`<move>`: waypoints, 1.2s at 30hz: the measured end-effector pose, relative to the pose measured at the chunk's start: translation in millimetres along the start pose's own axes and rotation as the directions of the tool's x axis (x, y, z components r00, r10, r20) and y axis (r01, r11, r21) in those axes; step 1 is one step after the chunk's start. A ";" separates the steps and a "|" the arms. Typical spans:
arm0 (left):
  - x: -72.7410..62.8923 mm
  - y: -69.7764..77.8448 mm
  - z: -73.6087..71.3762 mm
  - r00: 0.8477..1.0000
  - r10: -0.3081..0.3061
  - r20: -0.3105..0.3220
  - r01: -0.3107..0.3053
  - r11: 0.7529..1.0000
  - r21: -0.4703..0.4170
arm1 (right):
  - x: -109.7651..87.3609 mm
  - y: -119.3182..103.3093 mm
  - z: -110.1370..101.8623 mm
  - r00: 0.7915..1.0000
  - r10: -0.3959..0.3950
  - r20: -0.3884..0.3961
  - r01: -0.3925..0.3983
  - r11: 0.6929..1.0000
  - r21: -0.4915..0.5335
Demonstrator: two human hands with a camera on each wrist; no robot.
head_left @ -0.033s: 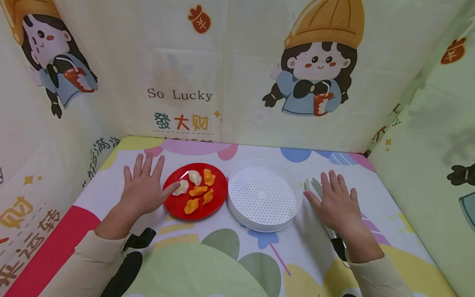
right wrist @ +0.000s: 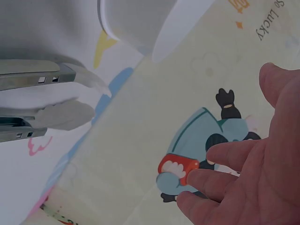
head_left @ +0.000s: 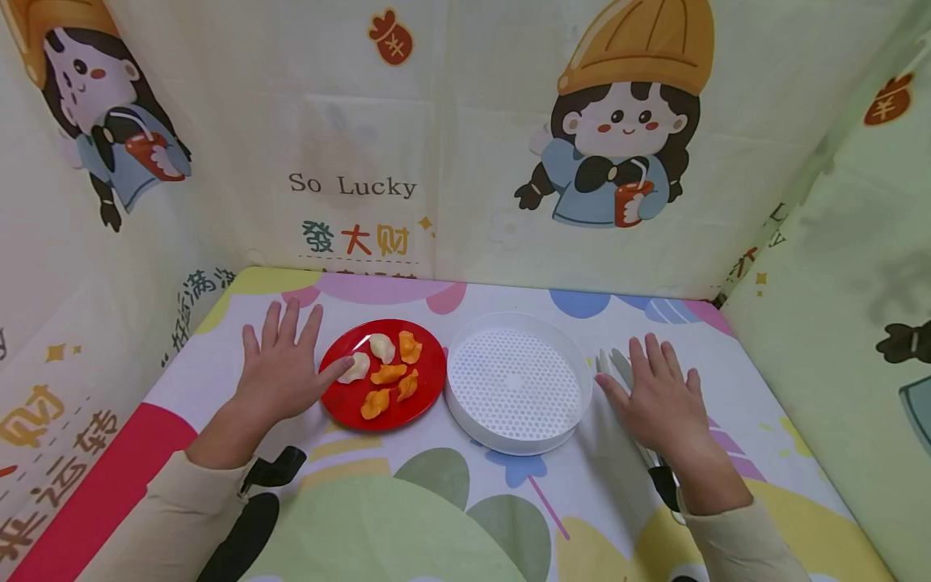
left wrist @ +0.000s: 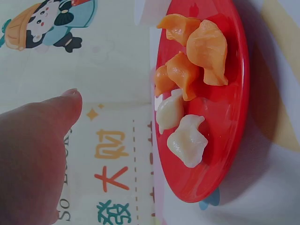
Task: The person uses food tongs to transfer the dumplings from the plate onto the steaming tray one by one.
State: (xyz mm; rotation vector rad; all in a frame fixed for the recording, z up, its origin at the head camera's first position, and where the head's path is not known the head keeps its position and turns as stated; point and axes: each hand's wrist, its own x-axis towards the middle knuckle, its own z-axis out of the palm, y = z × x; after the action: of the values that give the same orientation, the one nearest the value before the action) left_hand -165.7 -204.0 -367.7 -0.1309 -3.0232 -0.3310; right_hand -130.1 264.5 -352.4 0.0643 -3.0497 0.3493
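My left hand [head_left: 280, 376] is held with its fingers spread at the left of a red plate [head_left: 429, 396], its thumb overlapping the plate's edge in the head view. On the plate lie two white dumplings [head_left: 381, 347] and several orange dumplings [head_left: 389, 373]. To the plate's right stands a round white steamer tray [head_left: 518, 384] with a perforated bottom. My right hand [head_left: 662, 400] has its fingers extended and holds nothing. A pair of tongs [right wrist: 68, 115] with grey tips lies beside and partly behind that hand, its two arms apart in the right wrist view.
A colourful patterned cloth [head_left: 349, 517] covers the table. Printed fabric [head_left: 473, 145] hangs along the back and both sides as walls. Black straps [head_left: 276, 469] show at the left wrist.
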 end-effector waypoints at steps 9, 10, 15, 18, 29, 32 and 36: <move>0.9 -1.1 1.6 1.000 0.007 -0.005 -0.007 1.000 0.003 | -1.1 -0.2 -2.9 1.000 0.018 -0.002 -0.018 1.000 -0.001; 1.1 -1.0 1.5 1.000 0.009 -0.004 -0.009 1.000 0.003 | -1.3 0.1 -3.8 1.000 0.023 -0.003 -0.023 1.000 0.000; 0.5 -0.7 0.0 1.000 0.019 -0.004 -0.019 1.000 -0.017 | -4.7 6.0 -5.0 0.998 0.042 -0.039 -0.043 0.999 -0.012; -1.5 -2.1 0.7 1.000 0.028 0.002 -0.028 0.996 -0.085 | -8.5 11.9 -2.8 0.996 0.073 -0.053 -0.073 0.997 0.005; -4.9 -34.2 31.1 0.989 -0.070 0.129 0.124 0.870 -0.478 | -27.1 40.0 16.1 0.988 0.145 0.054 -0.151 0.982 0.115; -5.6 -42.0 41.4 0.970 -0.102 0.219 0.203 0.835 -0.511 | -31.3 46.0 22.0 0.988 0.143 0.067 -0.149 0.982 0.113; -6.6 -47.8 51.8 0.952 -0.103 0.290 0.252 0.801 -0.544 | -33.4 52.9 29.8 0.979 0.155 0.130 -0.169 0.980 0.102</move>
State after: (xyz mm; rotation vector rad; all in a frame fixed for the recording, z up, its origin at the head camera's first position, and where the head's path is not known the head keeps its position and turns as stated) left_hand -168.2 -239.6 -428.8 0.0840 -3.0586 -1.3448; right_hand -101.3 310.3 -395.7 -0.1645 -3.1612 0.5474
